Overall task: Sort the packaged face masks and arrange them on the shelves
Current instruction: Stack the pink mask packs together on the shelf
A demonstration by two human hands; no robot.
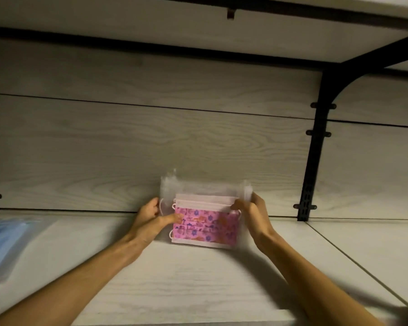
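A pale wood-grain shelf (198,274) is being viewed from above and in front, with a back panel (151,149) rising behind it and a black bracket (316,142) standing at the right. At the far left edge a pack of blue masks (3,245) is lying flat on the shelf, well apart from the hands. Near the back panel, a clear pack of pink patterned masks (204,225) is being held on edge, its bottom edge seemingly resting on the shelf, its long axis running left to right, parallel to the panel. The pack is being gripped at both short ends, between the two hands. The left hand (149,220) is being closed on the left end, thumb in front and pinching. The right hand (252,211) is being closed on the upper right corner, fingers pinching the wrapper. Neither hand is nearer; the pack is lying just ahead of both sets of fingers, so any push backward is being judged as shared equally.
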